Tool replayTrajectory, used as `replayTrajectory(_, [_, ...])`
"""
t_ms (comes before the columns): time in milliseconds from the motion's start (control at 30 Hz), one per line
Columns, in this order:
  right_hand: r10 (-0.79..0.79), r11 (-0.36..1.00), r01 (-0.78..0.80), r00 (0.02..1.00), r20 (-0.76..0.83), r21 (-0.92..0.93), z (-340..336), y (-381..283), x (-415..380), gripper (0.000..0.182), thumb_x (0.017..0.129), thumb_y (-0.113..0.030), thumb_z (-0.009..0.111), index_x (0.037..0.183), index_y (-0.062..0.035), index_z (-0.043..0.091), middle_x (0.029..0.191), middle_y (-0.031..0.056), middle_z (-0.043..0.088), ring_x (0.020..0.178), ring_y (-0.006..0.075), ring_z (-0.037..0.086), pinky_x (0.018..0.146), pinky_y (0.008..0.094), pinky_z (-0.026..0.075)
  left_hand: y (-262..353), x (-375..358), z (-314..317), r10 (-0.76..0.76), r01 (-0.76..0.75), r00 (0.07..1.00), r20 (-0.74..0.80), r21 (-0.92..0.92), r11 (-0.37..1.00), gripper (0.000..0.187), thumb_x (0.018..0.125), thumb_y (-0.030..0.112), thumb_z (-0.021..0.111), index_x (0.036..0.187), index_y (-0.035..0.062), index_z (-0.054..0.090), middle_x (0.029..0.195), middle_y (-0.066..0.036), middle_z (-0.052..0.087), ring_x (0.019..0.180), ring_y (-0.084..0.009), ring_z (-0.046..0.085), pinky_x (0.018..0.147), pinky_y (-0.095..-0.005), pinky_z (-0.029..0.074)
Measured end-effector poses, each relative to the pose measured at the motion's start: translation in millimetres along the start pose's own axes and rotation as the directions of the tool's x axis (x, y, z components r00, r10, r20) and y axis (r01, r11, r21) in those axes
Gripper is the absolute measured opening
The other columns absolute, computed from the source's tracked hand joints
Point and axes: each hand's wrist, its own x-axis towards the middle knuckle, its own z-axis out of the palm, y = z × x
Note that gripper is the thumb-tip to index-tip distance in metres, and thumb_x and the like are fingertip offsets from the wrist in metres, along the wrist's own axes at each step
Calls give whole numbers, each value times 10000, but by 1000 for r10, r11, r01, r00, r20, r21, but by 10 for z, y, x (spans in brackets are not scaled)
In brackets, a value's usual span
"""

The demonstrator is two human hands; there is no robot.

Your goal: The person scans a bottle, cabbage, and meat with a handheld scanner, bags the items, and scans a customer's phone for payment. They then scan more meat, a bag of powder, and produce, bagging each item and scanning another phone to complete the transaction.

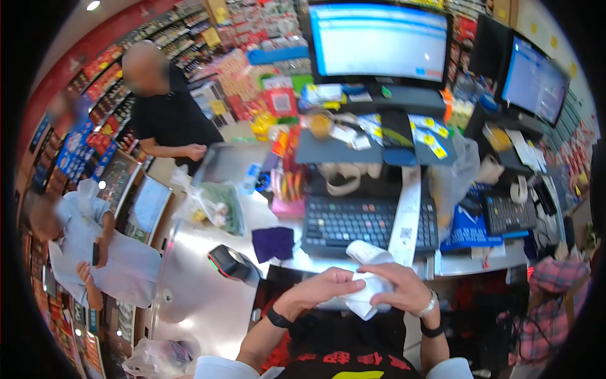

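Observation:
Low in the centre, my left hand (320, 290) and my right hand (405, 292) meet around a strip of white receipt paper (364, 295), folded or curled between them. Both sets of fingers are closed on it, left thumb lying across the paper. A loose curl of paper (369, 254) rises just above my knuckles. Behind it a long printed receipt strip (406, 211) with a square code hangs down over the black keyboard (350, 224). A dark purple cloth (273, 244) lies left of the keyboard, beside a black scanner (232, 262).
A clear bag of green produce (218, 205) rests on the metal counter (196, 278). Two people stand across it, one in black (173, 107), one in light clothes (120, 259) with a phone. A monitor (379, 41) stands ahead; a second keyboard (510, 211) is at right.

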Motion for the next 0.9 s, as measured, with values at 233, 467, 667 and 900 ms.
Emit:
replayTrajectory(233, [-3,961,-24,995,-99,-275,-184,231,111,427,758,-276,660,1109,-48,577,929,169,619,883,327,578,782,375,443,209,110,-314,132,-159,986,-105,-310,937,301,894,219,539,1049,-39,555,994,-82,608,888,-138,591,781,-281,482])
replayTrajectory(467, [401,878,-210,814,-421,430,-516,1022,157,287,805,-174,623,1018,18,620,833,64,655,741,103,591,655,271,474,327,908,-242,281,-361,928,-245,-403,841,251,885,99,520,1093,-42,509,1083,-108,575,1005,-180,561,874,-309,456])
replayTrajectory(667, [618,574,78,612,-493,815,-736,1817,414,280,812,-118,566,1042,39,597,936,111,629,792,143,600,672,262,470,262,1801,-162,451,-444,856,-254,87,892,369,864,85,539,1187,-52,426,1132,-107,545,1006,-159,534,873,-272,425])
replayTrajectory(900, [542,808,83,282,-791,583,-1276,2100,704,298,837,-164,488,1054,21,574,963,137,624,880,204,589,745,325,451,109,2656,35,534,-228,839,-106,823,521,369,863,210,537,1085,-65,433,1006,-206,559,886,-265,550,781,-356,437])
